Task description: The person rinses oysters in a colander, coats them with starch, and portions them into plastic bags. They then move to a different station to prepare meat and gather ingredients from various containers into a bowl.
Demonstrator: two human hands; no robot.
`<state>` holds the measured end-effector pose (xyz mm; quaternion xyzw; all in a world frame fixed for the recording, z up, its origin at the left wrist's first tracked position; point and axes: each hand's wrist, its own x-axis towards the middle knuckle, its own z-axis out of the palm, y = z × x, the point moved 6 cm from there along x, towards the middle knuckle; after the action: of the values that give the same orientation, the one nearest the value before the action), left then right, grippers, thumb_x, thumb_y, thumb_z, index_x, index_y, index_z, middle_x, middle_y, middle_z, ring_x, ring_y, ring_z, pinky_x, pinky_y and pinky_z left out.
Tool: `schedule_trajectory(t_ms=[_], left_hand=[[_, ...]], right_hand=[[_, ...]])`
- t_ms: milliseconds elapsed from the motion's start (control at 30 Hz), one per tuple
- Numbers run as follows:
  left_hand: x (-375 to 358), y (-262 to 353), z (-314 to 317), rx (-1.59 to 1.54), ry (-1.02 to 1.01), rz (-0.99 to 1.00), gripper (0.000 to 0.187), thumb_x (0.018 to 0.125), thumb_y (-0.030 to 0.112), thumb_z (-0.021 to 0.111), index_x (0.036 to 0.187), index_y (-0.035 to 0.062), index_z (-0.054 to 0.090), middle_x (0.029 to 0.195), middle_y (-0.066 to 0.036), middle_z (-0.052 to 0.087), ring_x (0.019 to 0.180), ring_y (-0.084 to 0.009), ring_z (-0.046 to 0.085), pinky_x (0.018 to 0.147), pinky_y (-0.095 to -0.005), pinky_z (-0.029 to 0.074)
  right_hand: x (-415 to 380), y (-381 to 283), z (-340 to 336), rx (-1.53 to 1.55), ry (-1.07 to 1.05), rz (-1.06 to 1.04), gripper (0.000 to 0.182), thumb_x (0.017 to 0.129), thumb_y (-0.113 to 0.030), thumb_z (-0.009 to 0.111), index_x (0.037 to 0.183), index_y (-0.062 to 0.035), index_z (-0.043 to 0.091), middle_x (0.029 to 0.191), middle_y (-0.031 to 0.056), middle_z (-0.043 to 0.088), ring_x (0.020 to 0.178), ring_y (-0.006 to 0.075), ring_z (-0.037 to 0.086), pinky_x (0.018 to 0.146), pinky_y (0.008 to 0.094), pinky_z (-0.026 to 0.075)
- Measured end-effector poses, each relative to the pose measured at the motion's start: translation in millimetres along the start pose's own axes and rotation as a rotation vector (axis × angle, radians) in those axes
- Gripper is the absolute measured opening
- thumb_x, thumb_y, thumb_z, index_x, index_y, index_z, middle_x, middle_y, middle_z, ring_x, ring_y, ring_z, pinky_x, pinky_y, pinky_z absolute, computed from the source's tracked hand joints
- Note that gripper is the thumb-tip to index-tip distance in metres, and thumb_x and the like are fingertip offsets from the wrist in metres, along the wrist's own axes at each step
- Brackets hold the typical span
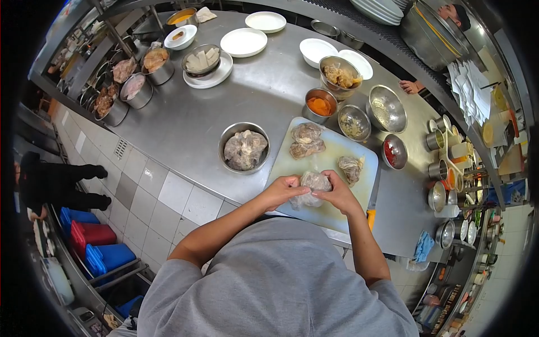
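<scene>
Between both hands, close over the front of a pale cutting board [273,175], is a clear plastic bag with greyish-brown food in it [315,181]. My left hand [282,192] grips its left side, thumb on top. From the right, my right hand [338,194] holds the same bag with fingers curled round it. Further back on the board lie a larger bagged brownish piece [307,140] and a smaller bagged piece [351,169]. A metal pot [223,160] left of the board holds more bagged food [245,150].
Metal bowls with orange sauce [320,105], red pieces [394,151] and other food stand behind and right of the board. A knife's yellow handle [371,218] lies at its right edge. White plates [243,42] sit at the back. Another person's hand [411,86] shows across the counter.
</scene>
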<state>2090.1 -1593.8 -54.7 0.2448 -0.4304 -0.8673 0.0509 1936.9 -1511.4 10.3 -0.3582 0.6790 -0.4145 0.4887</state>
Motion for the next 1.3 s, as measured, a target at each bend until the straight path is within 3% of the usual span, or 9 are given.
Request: schedule_trajectory(t_ms=[300, 467, 600, 667, 767, 900, 1100, 1267, 1300], left_hand=[[-18, -11, -42, 0.108, 0.265, 0.144, 0.034, 0.088, 0.000, 0.064, 0.065, 0.0122, 0.041, 0.082, -0.001, 0.057, 0.070, -0.0095, 0.056, 0.058, -0.0258, 0.046], [-36, 0, -48, 0.571, 0.401, 0.078, 0.017, 0.079, 0.004, 0.065, 0.084, 0.0061, 0.049, 0.069, -0.007, 0.055, 0.061, -0.0194, 0.058, 0.057, -0.0363, 0.049], [-37, -2, -60, 0.683, 0.452, 0.220, 0.023, 0.082, 0.005, 0.065, 0.103, 0.0092, 0.054, 0.079, -0.008, 0.058, 0.065, -0.0149, 0.058, 0.050, -0.0285, 0.044], [-44, 20, -24, 0.907, 0.301, 0.653, 0.040, 0.084, 0.012, 0.070, 0.121, 0.0073, 0.056, 0.105, -0.018, 0.058, 0.096, -0.0279, 0.061, 0.075, -0.0355, 0.054], [-42, 29, -2, 1.096, 0.173, 0.530, 0.057, 0.084, 0.022, 0.072, 0.133, 0.0044, 0.051, 0.133, -0.024, 0.047, 0.122, -0.0383, 0.049, 0.102, -0.0432, 0.045], [-61, 53, 3, 1.268, 0.112, 0.675, 0.062, 0.084, 0.027, 0.072, 0.136, 0.0017, 0.049, 0.137, -0.027, 0.046, 0.124, -0.0414, 0.048, 0.107, -0.0457, 0.038], [-119, 85, -30, 1.096, -0.253, 0.209, 0.037, 0.086, 0.019, 0.069, 0.119, 0.0022, 0.063, 0.123, -0.019, 0.062, 0.114, -0.0373, 0.058, 0.098, -0.0444, 0.045], [-150, 148, -75, 1.336, 0.663, 0.813, 0.027, 0.082, 0.009, 0.071, 0.109, 0.0047, 0.068, 0.112, -0.011, 0.069, 0.102, -0.0305, 0.065, 0.095, -0.0443, 0.048], [-138, 136, -85, 1.422, 0.597, 0.819, 0.028, 0.084, 0.008, 0.068, 0.112, 0.0046, 0.068, 0.111, -0.011, 0.069, 0.100, -0.0278, 0.067, 0.099, -0.0451, 0.047]], right_hand=[[11, 47, -5, 0.529, 0.208, -0.103, 0.034, 0.085, -0.004, 0.070, 0.113, -0.0066, 0.050, 0.108, 0.0044, 0.061, 0.099, 0.0132, 0.058, 0.085, 0.0292, 0.049], [27, 69, -22, 0.700, 0.260, 0.007, 0.039, 0.088, -0.004, 0.064, 0.124, -0.0068, 0.049, 0.119, 0.0084, 0.061, 0.109, 0.0206, 0.061, 0.096, 0.0375, 0.051], [11, 14, -19, 0.906, 0.336, -0.062, 0.048, 0.088, -0.003, 0.063, 0.132, -0.0074, 0.046, 0.124, 0.0086, 0.059, 0.113, 0.0218, 0.059, 0.098, 0.0384, 0.050], [5, -38, -12, 0.553, 0.282, -0.330, 0.055, 0.087, -0.002, 0.063, 0.138, -0.0060, 0.045, 0.127, 0.0087, 0.056, 0.116, 0.0226, 0.058, 0.101, 0.0392, 0.048], [2, -153, 35, -0.161, 0.168, -0.691, 0.053, 0.081, 0.000, 0.067, 0.132, -0.0105, 0.056, 0.129, 0.0088, 0.055, 0.117, 0.0254, 0.056, 0.099, 0.0381, 0.047], [38, -192, 127, -0.601, -0.059, -0.794, 0.049, 0.079, -0.010, 0.073, 0.127, -0.0163, 0.063, 0.130, 0.0099, 0.058, 0.116, 0.0285, 0.056, 0.102, 0.0413, 0.042], [93, -109, 185, -0.958, -0.181, -0.659, 0.047, 0.081, -0.017, 0.072, 0.128, -0.0175, 0.064, 0.132, 0.0088, 0.057, 0.120, 0.0296, 0.051, 0.101, 0.0437, 0.041], [79, -116, 174, -0.820, -0.003, -0.721, 0.036, 0.079, -0.015, 0.071, 0.115, -0.0138, 0.070, 0.112, 0.0079, 0.060, 0.108, 0.0298, 0.054, 0.091, 0.0419, 0.044], [78, -115, 172, -0.803, 0.050, -0.707, 0.034, 0.078, -0.014, 0.072, 0.112, -0.0134, 0.072, 0.107, 0.0080, 0.059, 0.105, 0.0296, 0.054, 0.090, 0.0410, 0.045]])
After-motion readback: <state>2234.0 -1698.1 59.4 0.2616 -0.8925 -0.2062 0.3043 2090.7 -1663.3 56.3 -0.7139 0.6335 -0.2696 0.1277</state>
